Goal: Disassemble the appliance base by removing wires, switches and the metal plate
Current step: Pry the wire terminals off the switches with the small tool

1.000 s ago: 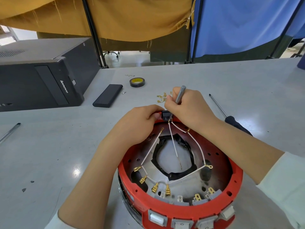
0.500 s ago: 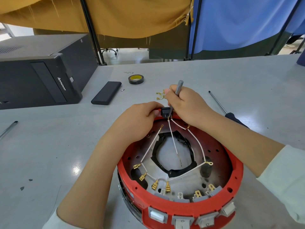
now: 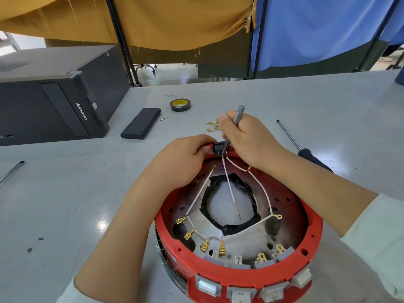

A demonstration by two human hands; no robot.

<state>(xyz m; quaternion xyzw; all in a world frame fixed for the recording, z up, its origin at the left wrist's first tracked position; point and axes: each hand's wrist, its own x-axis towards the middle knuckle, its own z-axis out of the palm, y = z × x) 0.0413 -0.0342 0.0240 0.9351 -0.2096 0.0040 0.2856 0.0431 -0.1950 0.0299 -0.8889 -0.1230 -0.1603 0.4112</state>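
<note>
Here the grey surface [image 3: 306,106] carries the red appliance base [image 3: 238,278], open side up — white wires [image 3: 262,193] loose inside. The left hand [image 3: 183,158] clamps its far rim by a small black part [image 3: 218,147]; the right hand [image 3: 247,136] is closed around a grey tool [image 3: 238,114], tip down at that part.

A black Lenovo desktop computer case [image 3: 54,99] lies on its side at the far left of a grey worktable [image 3: 306,101]; beside it rests a flat black rectangular device [image 3: 141,123], a tiny screw bit [image 3: 162,119] just off its corner; a roll of black tape [image 3: 180,105] sits nearby; a pen [image 3: 12,171] lies at the left edge; mustard [image 3: 153,20] and blue curtains [image 3: 317,27] hang behind.
</note>
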